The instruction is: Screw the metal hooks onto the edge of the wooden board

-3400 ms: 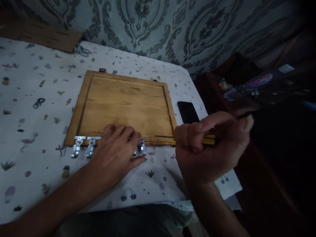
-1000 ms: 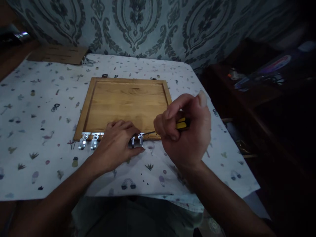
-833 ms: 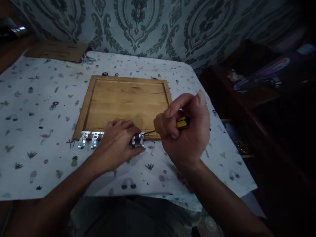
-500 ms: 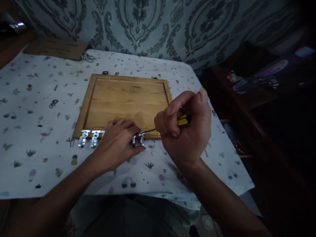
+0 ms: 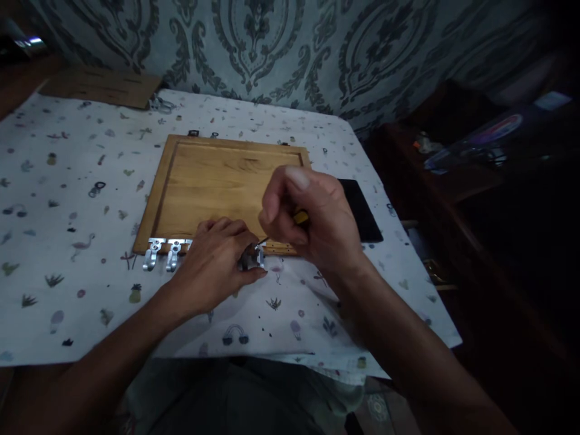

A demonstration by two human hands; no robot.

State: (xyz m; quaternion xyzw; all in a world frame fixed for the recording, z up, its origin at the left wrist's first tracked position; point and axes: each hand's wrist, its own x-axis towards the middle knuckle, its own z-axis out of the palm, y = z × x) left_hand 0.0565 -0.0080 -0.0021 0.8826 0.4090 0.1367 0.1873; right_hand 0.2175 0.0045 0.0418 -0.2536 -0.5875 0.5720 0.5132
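Note:
A wooden framed panel lies flat, with a silver metal hook rail along its near edge. My left hand is bent over the middle of this rail. Its fingers rest on the rail and panel edge, and its thumb lies by a hook on the near side. In my closed right hand is a screwdriver with a yellow and black handle. Its thin shaft points left and down to the rail beside my left fingertips. My fingers cover most of the handle, and my left hand hides the rail's middle.
A patterned white cloth covers the table. Right of the panel lies a flat black object. Flat cardboard and scissors are at the back left. Beyond the table's right edge is a clear plastic bottle.
My right hand has moved left and turned over the screwdriver, uncovering the black object behind it. The handle now shows less. My left hand and the panel stay in place.

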